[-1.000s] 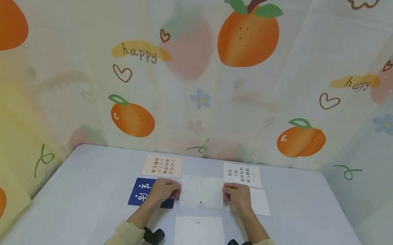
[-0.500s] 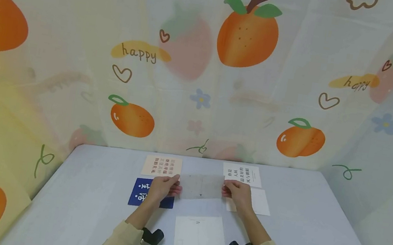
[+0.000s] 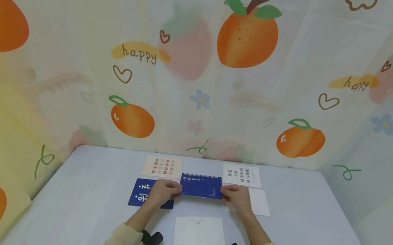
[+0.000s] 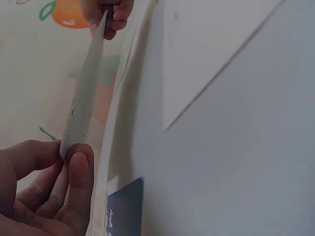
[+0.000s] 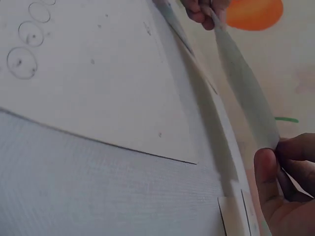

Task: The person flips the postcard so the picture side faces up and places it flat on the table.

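A dark blue postcard (image 3: 201,186) with white lettering spans the gap between both hands, its printed face toward the head camera. My left hand (image 3: 163,194) pinches its left short edge between thumb and fingers. The opposite edge is pinched by my right hand (image 3: 237,200). From the left wrist, the held postcard (image 4: 84,91) appears nearly edge-on, raised off the table. Nearer to me, a white postcard (image 3: 199,235) lies flat between the forearms. Part of another blue postcard (image 3: 141,192) is covered by the left hand.
Behind the left hand lies a beige postcard (image 3: 162,166) with lettering. At the back right is a white lettered postcard (image 3: 242,175); a blank-looking white one (image 3: 260,202) lies partly behind the right hand. The pale table (image 3: 316,242) ends at a fruit-print curtain (image 3: 237,103).
The held postcard has turned over: its white side faced the head camera earlier, it tilted up half a second ago, and its blue side shows now. Both hands kept hold of it.
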Demonstrator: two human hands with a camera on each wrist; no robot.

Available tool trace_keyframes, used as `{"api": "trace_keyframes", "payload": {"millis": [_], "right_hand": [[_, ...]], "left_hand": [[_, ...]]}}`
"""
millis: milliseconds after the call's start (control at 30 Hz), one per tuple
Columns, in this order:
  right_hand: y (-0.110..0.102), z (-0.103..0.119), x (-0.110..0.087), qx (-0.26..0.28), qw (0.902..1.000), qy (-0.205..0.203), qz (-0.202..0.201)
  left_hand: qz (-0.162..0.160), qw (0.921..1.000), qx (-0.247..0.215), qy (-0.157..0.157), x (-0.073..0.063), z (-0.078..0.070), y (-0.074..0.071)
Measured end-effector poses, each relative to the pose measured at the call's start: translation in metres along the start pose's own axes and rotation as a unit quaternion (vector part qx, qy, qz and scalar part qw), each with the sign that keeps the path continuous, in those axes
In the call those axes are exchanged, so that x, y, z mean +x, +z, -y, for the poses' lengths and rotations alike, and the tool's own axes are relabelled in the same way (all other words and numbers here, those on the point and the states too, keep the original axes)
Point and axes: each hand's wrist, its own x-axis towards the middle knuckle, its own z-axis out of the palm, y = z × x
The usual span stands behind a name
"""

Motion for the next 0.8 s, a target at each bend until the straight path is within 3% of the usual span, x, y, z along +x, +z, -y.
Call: {"api": "trace_keyframes", "payload": {"millis": [167,500,800], "right_hand": [[0.002,-0.007,0.001,-0.034,0.9994,0.010,0.001],[0.004,-0.013,0.002,-0.084,0.9963,-0.016,0.006],[0.006,-0.016,0.001,-0.176,0.9820,-0.067,0.013]], "left_hand": [[-0.008,0.9995,0.031,0.009,0.002,0.004,0.003],[-0.025,0.9946,0.098,0.021,0.003,0.008,0.008],[-0.025,0.9884,0.149,0.017,-0.001,0.006,0.011]]}}
